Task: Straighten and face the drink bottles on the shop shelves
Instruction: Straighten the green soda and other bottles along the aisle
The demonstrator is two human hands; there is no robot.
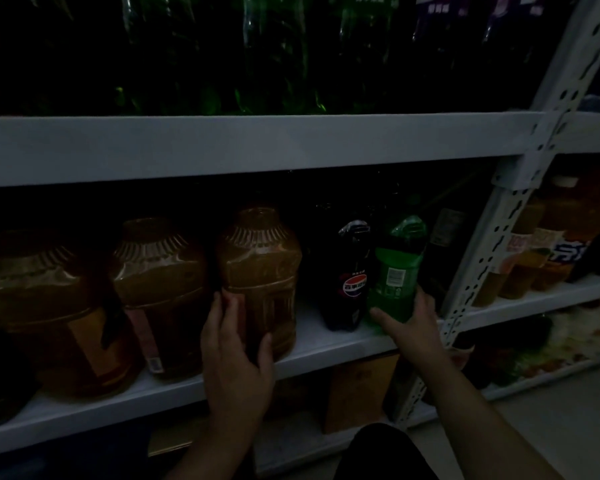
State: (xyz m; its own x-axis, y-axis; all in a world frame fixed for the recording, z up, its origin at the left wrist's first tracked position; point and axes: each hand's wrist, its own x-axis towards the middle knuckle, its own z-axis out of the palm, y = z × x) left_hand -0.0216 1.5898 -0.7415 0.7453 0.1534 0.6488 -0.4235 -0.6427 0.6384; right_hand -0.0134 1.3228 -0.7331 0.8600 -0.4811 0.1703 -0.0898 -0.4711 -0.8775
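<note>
Middle white metal shelf [312,337]: two big amber plastic jugs [160,292] sit left, a third amber plastic jug [260,265] just right of them. Then a dark plastic cola bottle [350,282], with a green plastic soda bottle [395,271] right beside it, near the perforated metal upright [478,265]. Brown cardboard box [357,389] underneath, tall green plastic bottles [274,64] on the shelf above [257,147].

A: The shelf edge [257,147] is looking like painted metal, pale and matt, and the slotted upright [478,258] is showing the same finish.
B: The amber jug [260,271] is gleaming: clear, ribbed plastic, glossy at the shoulder.
A: The green bottle [404,237] is shining too, translucent plastic, its label [395,276] looking smooth.
B: The dark cola bottle [352,275] is glinting near the cap.
A: The box [357,393] underneath is looking like plain matt cardboard.
</note>
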